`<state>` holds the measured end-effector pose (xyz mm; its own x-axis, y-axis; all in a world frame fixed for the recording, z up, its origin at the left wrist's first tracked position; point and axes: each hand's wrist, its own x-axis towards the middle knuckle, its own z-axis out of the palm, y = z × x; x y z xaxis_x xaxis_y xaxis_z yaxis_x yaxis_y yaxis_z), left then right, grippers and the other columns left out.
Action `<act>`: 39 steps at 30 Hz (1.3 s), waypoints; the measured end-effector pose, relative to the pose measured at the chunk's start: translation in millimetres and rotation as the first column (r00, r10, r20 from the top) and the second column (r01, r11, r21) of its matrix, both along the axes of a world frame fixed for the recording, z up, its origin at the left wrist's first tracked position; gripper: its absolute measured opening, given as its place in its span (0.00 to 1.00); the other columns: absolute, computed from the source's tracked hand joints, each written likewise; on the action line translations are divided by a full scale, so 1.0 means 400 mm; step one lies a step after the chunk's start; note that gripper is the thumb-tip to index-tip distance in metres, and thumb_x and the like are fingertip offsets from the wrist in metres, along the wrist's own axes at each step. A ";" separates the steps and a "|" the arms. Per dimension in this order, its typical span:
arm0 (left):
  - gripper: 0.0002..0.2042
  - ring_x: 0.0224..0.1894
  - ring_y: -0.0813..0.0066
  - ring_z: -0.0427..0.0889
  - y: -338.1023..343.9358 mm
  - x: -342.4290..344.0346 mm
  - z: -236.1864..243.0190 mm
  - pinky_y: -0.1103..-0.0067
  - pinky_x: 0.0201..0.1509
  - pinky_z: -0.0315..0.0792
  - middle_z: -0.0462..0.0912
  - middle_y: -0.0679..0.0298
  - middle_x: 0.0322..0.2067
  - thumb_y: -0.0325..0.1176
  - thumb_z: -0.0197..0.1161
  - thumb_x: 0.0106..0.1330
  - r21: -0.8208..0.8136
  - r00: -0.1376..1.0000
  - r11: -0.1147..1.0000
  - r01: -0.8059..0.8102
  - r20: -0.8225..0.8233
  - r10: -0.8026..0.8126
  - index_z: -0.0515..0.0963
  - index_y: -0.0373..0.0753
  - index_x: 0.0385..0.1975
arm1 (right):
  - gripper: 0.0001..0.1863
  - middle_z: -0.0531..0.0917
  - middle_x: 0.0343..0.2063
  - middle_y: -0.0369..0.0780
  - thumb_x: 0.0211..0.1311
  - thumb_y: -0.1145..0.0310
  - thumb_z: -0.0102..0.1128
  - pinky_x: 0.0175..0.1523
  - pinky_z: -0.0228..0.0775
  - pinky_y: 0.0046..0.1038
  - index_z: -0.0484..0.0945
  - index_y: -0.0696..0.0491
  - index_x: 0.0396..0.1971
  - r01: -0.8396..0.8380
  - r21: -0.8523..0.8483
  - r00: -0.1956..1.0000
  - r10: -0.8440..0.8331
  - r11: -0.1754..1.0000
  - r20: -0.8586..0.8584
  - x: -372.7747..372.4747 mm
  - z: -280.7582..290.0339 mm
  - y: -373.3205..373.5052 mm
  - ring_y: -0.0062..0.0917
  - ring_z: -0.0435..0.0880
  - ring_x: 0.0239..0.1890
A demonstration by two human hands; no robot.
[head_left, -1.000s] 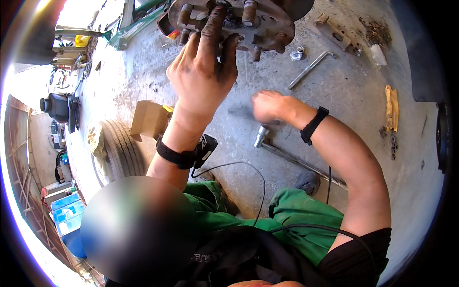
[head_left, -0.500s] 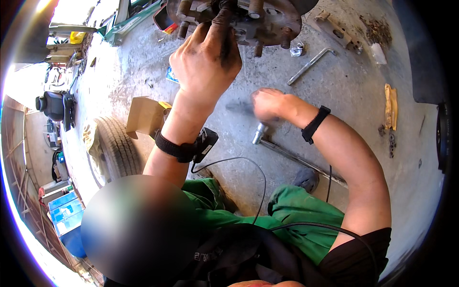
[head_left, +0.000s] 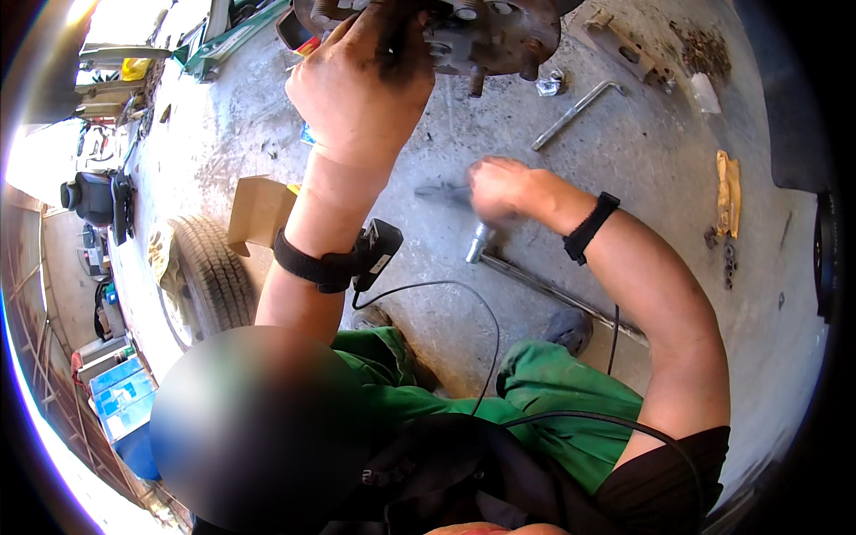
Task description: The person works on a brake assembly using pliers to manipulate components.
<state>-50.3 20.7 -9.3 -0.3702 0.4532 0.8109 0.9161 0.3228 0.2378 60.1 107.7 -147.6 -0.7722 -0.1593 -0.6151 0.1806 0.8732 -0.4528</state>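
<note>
My left hand (head_left: 366, 85), blackened around its fingers, reaches up to the rusty wheel hub (head_left: 486, 40) with threaded studs at the top. Its fingers are bent in at the hub's middle, and what they grip is hidden. My right hand (head_left: 495, 192), lower and right of it, is closed and smeared by motion above the floor, with a dark blurred shape at its fingers. Just below it lie a steel socket (head_left: 477, 242) and a long bar (head_left: 548, 292). An L-shaped wrench (head_left: 571, 114) lies between hub and right hand.
A tire (head_left: 218, 272) and open cardboard box (head_left: 259, 214) are at the left, with a black seat-like object (head_left: 94, 201) behind. A metal bracket (head_left: 629, 53), crumpled foil (head_left: 550, 83) and tan wrapper (head_left: 728, 192) lie at the right. A cable (head_left: 468, 299) loops between my arms.
My left hand has shifted up and left, deeper against the hub, its fingertips less visible. My right hand is slightly higher and still blurred. The view has shifted a little.
</note>
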 end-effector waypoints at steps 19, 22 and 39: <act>0.10 0.37 0.57 0.84 -0.138 0.086 -0.297 0.69 0.42 0.77 0.83 0.55 0.31 0.39 0.67 0.57 -0.505 0.472 0.807 0.308 0.817 0.331 0.83 0.38 0.29 | 0.36 0.75 0.56 0.43 0.48 0.53 0.72 0.55 0.68 0.43 0.72 0.52 0.57 -0.044 0.541 0.956 0.192 0.840 -0.220 0.080 -0.205 -0.074 0.35 0.73 0.59; 0.08 0.35 0.61 0.85 -0.139 0.116 -0.315 0.70 0.39 0.78 0.83 0.57 0.29 0.36 0.66 0.56 -0.443 0.368 0.855 0.270 0.868 0.333 0.85 0.42 0.32 | 0.29 0.76 0.53 0.40 0.55 0.57 0.67 0.53 0.69 0.41 0.74 0.49 0.56 -0.161 0.537 0.969 0.236 0.828 -0.074 0.050 -0.188 -0.091 0.34 0.75 0.56; 0.30 0.34 0.45 0.83 -0.126 0.193 -0.214 0.63 0.39 0.76 0.81 0.41 0.25 0.59 0.55 0.65 -0.379 0.020 0.876 0.299 0.920 0.392 0.82 0.30 0.27 | 0.15 0.81 0.32 0.42 0.54 0.65 0.60 0.40 0.73 0.31 0.76 0.55 0.40 0.478 -0.527 0.867 -0.473 0.702 0.156 0.186 0.046 0.001 0.28 0.81 0.35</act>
<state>26.9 -29.8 -94.8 -0.6451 0.4813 -0.5935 -0.1121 0.7087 0.6965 134.4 108.0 -129.0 -0.8317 -0.0739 -0.5502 0.5107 0.2870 -0.8105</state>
